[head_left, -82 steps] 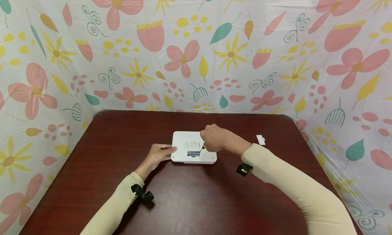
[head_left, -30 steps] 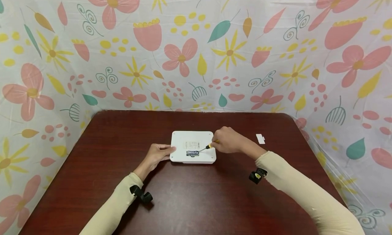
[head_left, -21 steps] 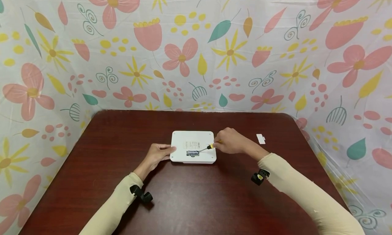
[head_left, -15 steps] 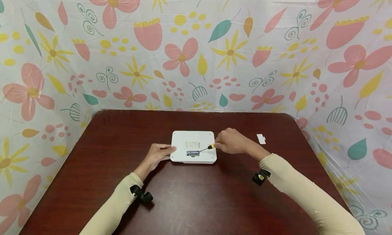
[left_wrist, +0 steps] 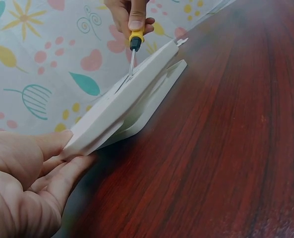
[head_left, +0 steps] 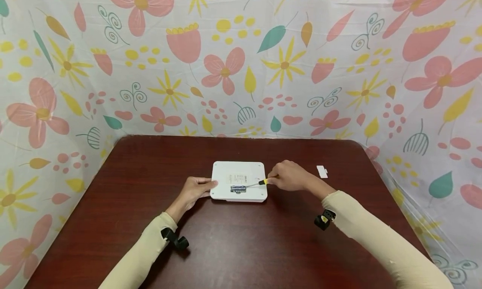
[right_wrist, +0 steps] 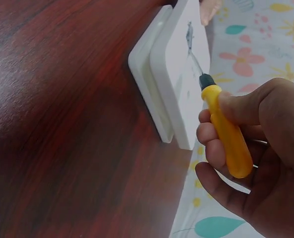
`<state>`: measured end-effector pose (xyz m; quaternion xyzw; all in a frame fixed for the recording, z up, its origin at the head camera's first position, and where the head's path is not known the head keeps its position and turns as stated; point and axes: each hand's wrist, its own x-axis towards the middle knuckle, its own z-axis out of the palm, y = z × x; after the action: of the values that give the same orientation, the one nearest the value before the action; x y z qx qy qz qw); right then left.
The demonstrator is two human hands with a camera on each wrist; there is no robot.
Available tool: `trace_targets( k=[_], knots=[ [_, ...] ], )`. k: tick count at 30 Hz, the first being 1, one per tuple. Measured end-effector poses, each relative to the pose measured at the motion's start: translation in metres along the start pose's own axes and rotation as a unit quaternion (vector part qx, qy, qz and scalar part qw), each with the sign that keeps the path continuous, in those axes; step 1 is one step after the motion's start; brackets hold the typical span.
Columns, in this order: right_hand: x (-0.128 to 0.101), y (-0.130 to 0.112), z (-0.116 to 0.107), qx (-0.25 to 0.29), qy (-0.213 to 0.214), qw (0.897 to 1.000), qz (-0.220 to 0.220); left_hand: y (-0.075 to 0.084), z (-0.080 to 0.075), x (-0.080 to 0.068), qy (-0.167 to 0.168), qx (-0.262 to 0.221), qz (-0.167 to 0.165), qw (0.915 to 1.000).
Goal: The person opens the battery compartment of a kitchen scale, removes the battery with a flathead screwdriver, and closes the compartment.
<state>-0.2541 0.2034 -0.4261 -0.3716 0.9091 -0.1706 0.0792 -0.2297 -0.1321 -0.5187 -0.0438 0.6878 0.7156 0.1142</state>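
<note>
Dark wooden table [head_left: 241, 247] filling the lower frame. At its centre, white flat device [head_left: 238, 176] lying face-down, battery [head_left: 238, 189] showing in an open slot. Left hand [head_left: 193, 191] bracing the device's left edge, fingers pressed together against it. Right hand [head_left: 289, 176] curled around a yellow-handled screwdriver [head_left: 260, 182], tip at the slot. Small white cover [head_left: 321, 171] lying apart, right of centre. Likely hazards: tip slipping and gouging plastic, or battery springing loose and rolling away.

Label [head_left: 237, 178] on scale: print seemingly unreadable
</note>
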Motion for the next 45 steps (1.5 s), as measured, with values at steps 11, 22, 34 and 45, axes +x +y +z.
trace_targets(
  k=[11, 22, 34, 45],
  knots=[
    [-0.001, 0.01, 0.007, -0.001, -0.002, 1.0, 0.027, -0.001, 0.002, 0.002, 0.003, -0.004, -0.001, 1.0],
    [-0.004, 0.014, 0.013, 0.004, -0.011, 0.999, 0.046, -0.002, 0.001, 0.001, -0.002, -0.014, 0.006, 0.9999],
    [-0.004, 0.023, 0.019, 0.014, -0.01, 0.999, 0.037, -0.002, -0.001, 0.002, -0.004, -0.012, 0.003, 0.9999],
    [-0.011, 0.016, 0.01, 0.02, 0.003, 0.999, 0.043, -0.003, 0.0, 0.002, 0.002, -0.014, 0.001, 0.9999]
  ],
)
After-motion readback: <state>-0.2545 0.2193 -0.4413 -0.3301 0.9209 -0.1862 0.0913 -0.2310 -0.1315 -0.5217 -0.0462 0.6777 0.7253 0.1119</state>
